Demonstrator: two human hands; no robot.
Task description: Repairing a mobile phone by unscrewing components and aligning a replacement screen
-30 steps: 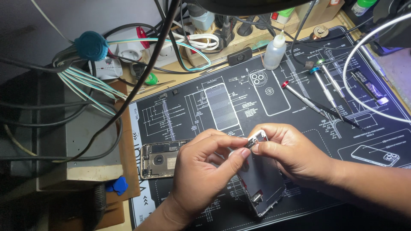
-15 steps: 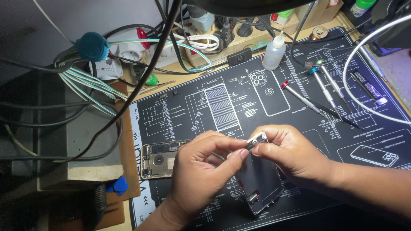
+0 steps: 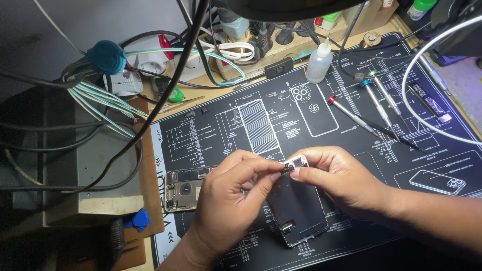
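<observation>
— Where are the hands, and what are they doing?

— Both meet at the lower middle of the frame. The left hand (image 3: pixel 226 200) comes up from the bottom edge, thumb and forefinger pressed together on a small silvery part (image 3: pixel 293 163). The right hand (image 3: pixel 341 178) comes in from the lower right and pinches the same part from the other side, so the fingertips of both nearly touch.

— And where does that part sit?

— Between the two hands, right at the top end of a dark phone screen panel (image 3: pixel 296 211). The panel lies under the fingers, its long axis running from the pinch down toward the bottom of the frame, leaning slightly right. I cannot tell whether the part is joined to the panel.

— Which hand is nearer to it?

— Neither; both are on it. The right covers the panel's right edge, the left its left edge.

— What lies around?

— Just left of the left hand, an opened phone body (image 3: pixel 186 188) on the black printed work mat (image 3: pixel 221 125). In the upper right of the frame, well apart, precision screwdrivers (image 3: pixel 374 103) and a small clear dropper bottle (image 3: pixel 319 61). Cables (image 3: pixel 100 100) crowd the upper left above the tabletop.
</observation>
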